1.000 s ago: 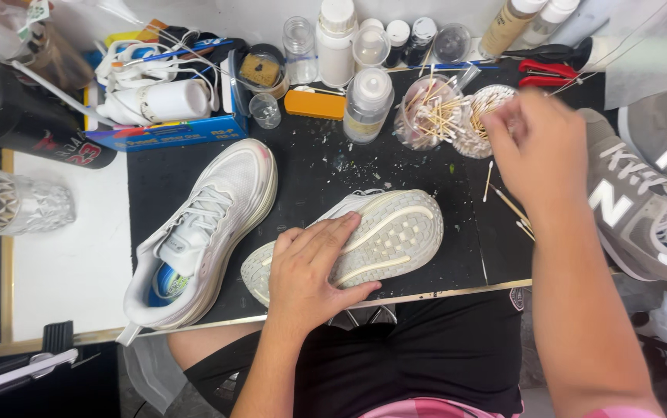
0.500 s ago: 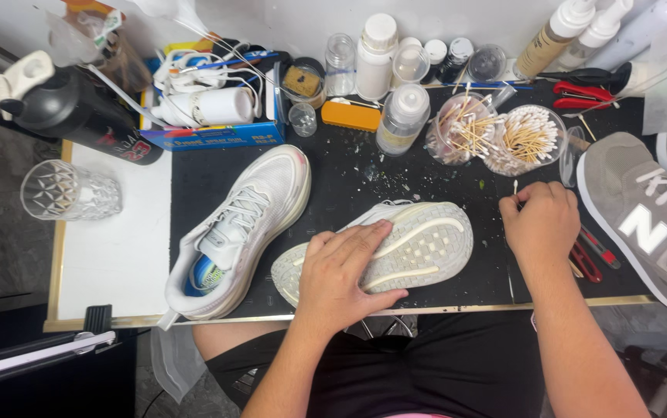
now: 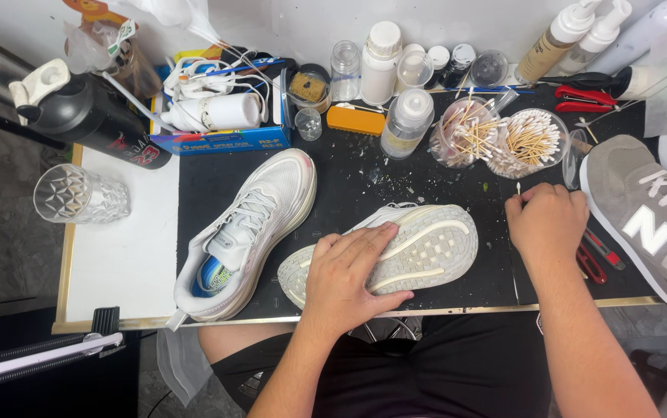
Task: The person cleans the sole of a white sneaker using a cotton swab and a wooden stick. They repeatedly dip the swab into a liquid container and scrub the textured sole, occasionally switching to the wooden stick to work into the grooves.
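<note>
Head view, looking down on black mat. Landmark: upturned white shoe, sole up, lying on mat near its front edge.

Left hand flat on that sole, fingers spread, pressing heel half. Not curled round anything.

Right hand to the right of the upturned shoe, resting on mat, fingers pinched on 1 cotton swab; white tip sticks up above the knuckles.

Second white shoe left of the upturned one, upright, just beside it, toe pointing away.

Behind the upturned shoe: 2 clear cups of swabs, spray bottle. Grey sneaker right of the right hand. Red-handled tool on mat under that wrist, partly hidden.
</note>
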